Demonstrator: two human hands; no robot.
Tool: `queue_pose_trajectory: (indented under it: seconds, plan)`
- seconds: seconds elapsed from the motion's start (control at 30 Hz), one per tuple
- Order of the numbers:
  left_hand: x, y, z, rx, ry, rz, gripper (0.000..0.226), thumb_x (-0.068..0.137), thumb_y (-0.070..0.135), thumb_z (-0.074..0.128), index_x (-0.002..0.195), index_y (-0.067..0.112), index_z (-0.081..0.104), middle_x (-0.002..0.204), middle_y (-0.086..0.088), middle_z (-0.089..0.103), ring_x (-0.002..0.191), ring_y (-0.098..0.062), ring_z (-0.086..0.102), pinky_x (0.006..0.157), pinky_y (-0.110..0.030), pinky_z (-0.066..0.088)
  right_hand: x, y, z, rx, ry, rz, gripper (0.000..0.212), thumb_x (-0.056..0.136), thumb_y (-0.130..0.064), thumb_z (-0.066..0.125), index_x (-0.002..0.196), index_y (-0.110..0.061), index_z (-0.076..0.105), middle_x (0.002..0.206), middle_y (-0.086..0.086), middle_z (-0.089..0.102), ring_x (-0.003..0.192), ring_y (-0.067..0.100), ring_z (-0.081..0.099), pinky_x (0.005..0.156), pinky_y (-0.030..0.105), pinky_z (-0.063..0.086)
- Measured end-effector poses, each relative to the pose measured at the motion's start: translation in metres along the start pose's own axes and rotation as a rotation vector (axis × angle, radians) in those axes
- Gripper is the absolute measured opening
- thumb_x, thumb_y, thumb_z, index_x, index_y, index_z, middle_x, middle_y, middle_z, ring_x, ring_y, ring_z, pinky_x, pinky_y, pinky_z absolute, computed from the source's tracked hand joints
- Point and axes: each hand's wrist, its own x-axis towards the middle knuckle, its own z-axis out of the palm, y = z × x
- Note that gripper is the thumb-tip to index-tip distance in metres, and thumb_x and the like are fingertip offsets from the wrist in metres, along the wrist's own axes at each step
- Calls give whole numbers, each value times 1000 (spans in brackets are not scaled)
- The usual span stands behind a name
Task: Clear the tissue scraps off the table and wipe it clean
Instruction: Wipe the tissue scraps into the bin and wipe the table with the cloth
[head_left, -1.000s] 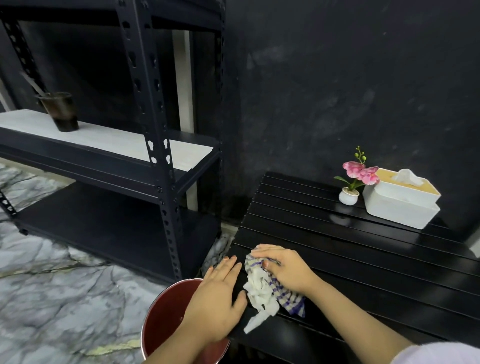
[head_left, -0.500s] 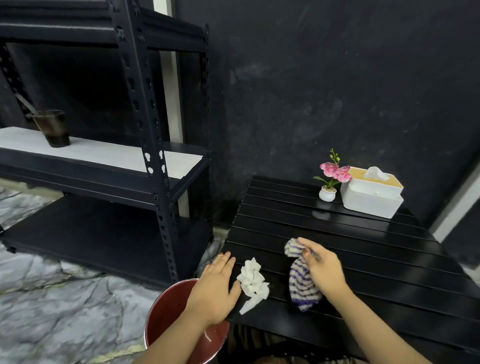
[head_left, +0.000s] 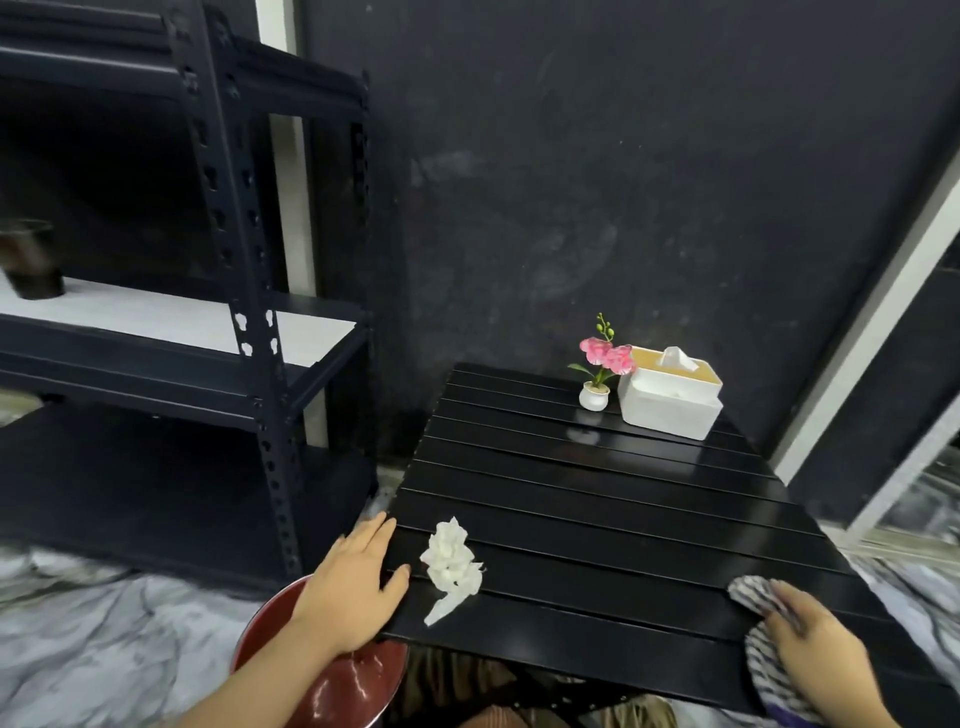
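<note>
Tissue scraps on the black slatted counter (head_left: 597, 499), near its left front edge.

Your left hand (head_left: 353, 587) rests flat and open at the edge above the red round bin (head_left: 332, 680); your right hand (head_left: 815, 649) grips the striped cloth (head_left: 763, 670). The crumpled white tissue scraps (head_left: 451, 566) look light and soft: pinch the clump whole.

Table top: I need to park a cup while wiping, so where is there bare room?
The wide middle of the table is bare, between the tissue scraps near the left hand and the striped cloth under the right hand. The far right corner is crowded by the flower pot and tissue box.
</note>
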Motion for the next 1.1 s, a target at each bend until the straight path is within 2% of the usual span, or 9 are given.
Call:
queue_pose_trajectory:
  seconds: [0.13, 0.27, 0.37, 0.47, 0.8, 1.1]
  plan:
    - [-1, 0, 2, -55, 2, -10, 66, 93, 45, 37, 149, 21, 13, 159, 6, 10, 145, -9, 10, 118, -27, 3, -21, -43, 43, 15, -49, -166, 33, 82, 4, 57, 114, -3, 61, 122, 19, 61, 114, 36, 57, 101, 39, 39]
    - [-2, -2, 3, -81, -1, -16, 66, 92, 46, 37, 149, 22, 13, 159, 7, 9, 145, -10, 10, 118, -27, 3, -41, -86, 89, 46, -137, -289, 36, 87, 0, 52, 122, -3, 56, 133, 13, 54, 129, 27, 44, 111, 35, 31]
    - [-2, -1, 4, -78, 16, -14, 67, 91, 47, 38, 149, 23, 14, 158, 7, 11, 145, -12, 11, 117, -28, 4, -52, -110, 111, 63, -174, -348, 37, 89, -6, 49, 127, -6, 52, 137, 9, 51, 134, 23, 38, 114, 33, 27]
    - [-1, -2, 5, -40, 31, 12, 67, 91, 46, 36, 148, 21, 16, 158, 5, 14, 145, -9, 10, 118, -29, 4, -60, -129, 127, 96, -184, -377, 38, 90, -7, 46, 129, -8, 50, 137, 7, 50, 134, 21, 37, 114, 35, 28]
    - [2, -7, -1, -8, 42, -8, 68, 88, 49, 40, 147, 19, 22, 156, 2, 22, 144, -10, 15, 119, -30, 7, -77, -171, 161, 124, -251, -441, 41, 94, -10, 40, 135, -10, 41, 144, 3, 42, 140, 16, 25, 117, 27, 19]
    - [-10, -59, -40, -13, 79, -127, 63, 90, 44, 42, 146, 18, 26, 155, 0, 24, 143, -14, 19, 118, -29, 12, -104, -235, 209, 95, -349, -536, 45, 94, -7, 34, 139, -8, 34, 149, 5, 34, 142, 16, 19, 118, 26, 16]
